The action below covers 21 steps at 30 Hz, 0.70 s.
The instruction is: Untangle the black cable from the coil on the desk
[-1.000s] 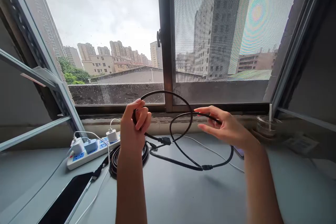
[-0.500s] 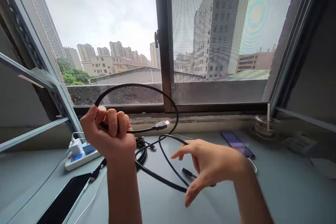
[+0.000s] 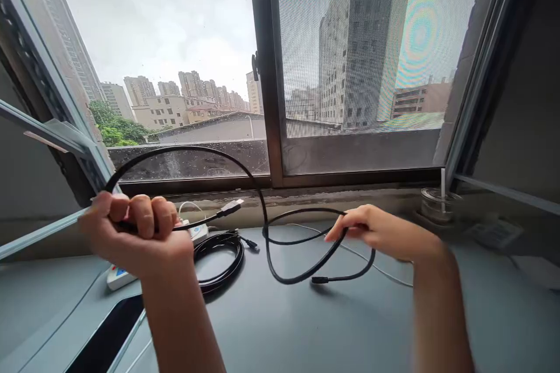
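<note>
My left hand is a closed fist around a black cable, held up at the left above the grey desk. The cable's USB plug sticks out to the right of the fist. The cable arcs up in front of the window, drops to the desk and loops. My right hand pinches that loop near the middle right, fingers closed on it. The cable's small far plug hangs just above the desk.
A second coiled black cable lies on the desk behind my left arm. A white power strip with chargers sits at the left, a dark phone at the lower left. A glass jar stands on the sill at right.
My left hand has moved left and lower with the cable, widening the arc. My right hand rose from the desk and closed on the loop. The phone by my right hand is hidden.
</note>
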Available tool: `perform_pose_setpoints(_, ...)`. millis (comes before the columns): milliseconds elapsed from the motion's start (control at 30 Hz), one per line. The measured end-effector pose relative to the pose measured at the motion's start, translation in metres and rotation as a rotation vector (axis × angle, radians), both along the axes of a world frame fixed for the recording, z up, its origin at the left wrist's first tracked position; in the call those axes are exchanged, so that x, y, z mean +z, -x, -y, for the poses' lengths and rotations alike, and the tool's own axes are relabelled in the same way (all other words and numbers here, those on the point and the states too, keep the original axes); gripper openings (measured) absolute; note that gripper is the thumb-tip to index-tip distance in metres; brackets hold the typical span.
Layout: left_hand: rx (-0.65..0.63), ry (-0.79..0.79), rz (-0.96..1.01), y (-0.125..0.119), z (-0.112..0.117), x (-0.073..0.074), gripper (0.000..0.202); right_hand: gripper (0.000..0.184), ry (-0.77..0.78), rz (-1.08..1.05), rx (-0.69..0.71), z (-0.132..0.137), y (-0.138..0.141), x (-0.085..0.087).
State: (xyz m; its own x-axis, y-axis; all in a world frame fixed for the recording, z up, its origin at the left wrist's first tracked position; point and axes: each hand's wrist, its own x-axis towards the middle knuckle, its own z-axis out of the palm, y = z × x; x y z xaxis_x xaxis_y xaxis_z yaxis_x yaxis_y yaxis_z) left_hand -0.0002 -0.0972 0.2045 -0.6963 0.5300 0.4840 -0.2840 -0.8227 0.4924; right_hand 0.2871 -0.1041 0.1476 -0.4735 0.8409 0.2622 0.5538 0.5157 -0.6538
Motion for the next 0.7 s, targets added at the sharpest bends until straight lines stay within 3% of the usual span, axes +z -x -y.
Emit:
perform_pose_setpoints(100,-0.040,0.043,-0.077,0.022,-0.006,-0.003,0.047,0.035,-0.081,-0.130,-0.138,-0.008,-0.022,-0.004)
perform_pose_setpoints(167,-0.085,0.148,-0.233,0.035,-0.011,-0.008,0.058,0.033,-0.207,-0.203,-0.220,-0.010,-0.026,-0.004)
perform_pose_setpoints(300,-0.258,0.663,-0.745,0.043,-0.019,-0.019,0.070,0.034,-0.489,-0.236,-0.324,-0.009,-0.018,0.003)
perform_pose_setpoints(400,-0.388,0.906,-1.109,0.025,-0.019,-0.022,0.068,0.041,-0.602,-0.233,-0.325,-0.006,-0.004,0.009)
perform_pose_setpoints(500,-0.462,0.921,-1.277,-0.001,-0.018,-0.022,0.061,0.039,-0.654,-0.303,-0.250,-0.002,0.012,0.014)
perform_pose_setpoints(600,-0.599,0.890,-1.318,-0.020,-0.022,-0.024,0.068,0.036,-0.674,-0.381,-0.144,0.003,0.023,0.016)
perform_pose_setpoints(700,-0.674,0.892,-1.310,-0.025,-0.031,-0.029,0.076,0.038,-0.702,-0.396,-0.127,0.008,0.027,0.019)
